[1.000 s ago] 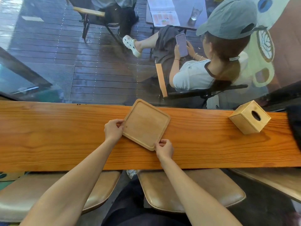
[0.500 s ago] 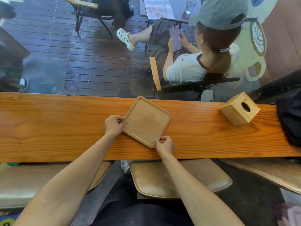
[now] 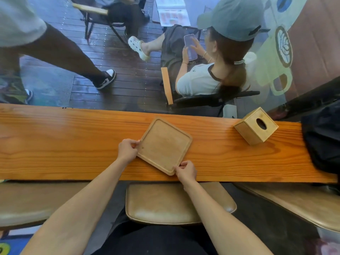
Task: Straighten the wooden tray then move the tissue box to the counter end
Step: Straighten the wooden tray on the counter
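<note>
A square wooden tray [image 3: 163, 145] lies askew, corner toward me, on the long orange wooden counter [image 3: 64, 144]. My left hand [image 3: 127, 150] grips the tray's left corner. At the near corner, my right hand [image 3: 185, 171] pinches the rim by the counter's front edge. A cube-shaped wooden tissue box [image 3: 256, 126] with an oval hole on top stands to the right, also turned at an angle, near the counter's far edge.
A black bag [image 3: 323, 137] covers the counter's right end. Padded stools [image 3: 176, 203] stand under the front edge. Behind glass beyond the counter, a seated person [image 3: 211, 70] holds a phone and another person [image 3: 55, 50] walks past on the left.
Both hands stay on the tray, which has barely turned. The view has shifted. A walking person has come into sight beyond the glass at the left.
</note>
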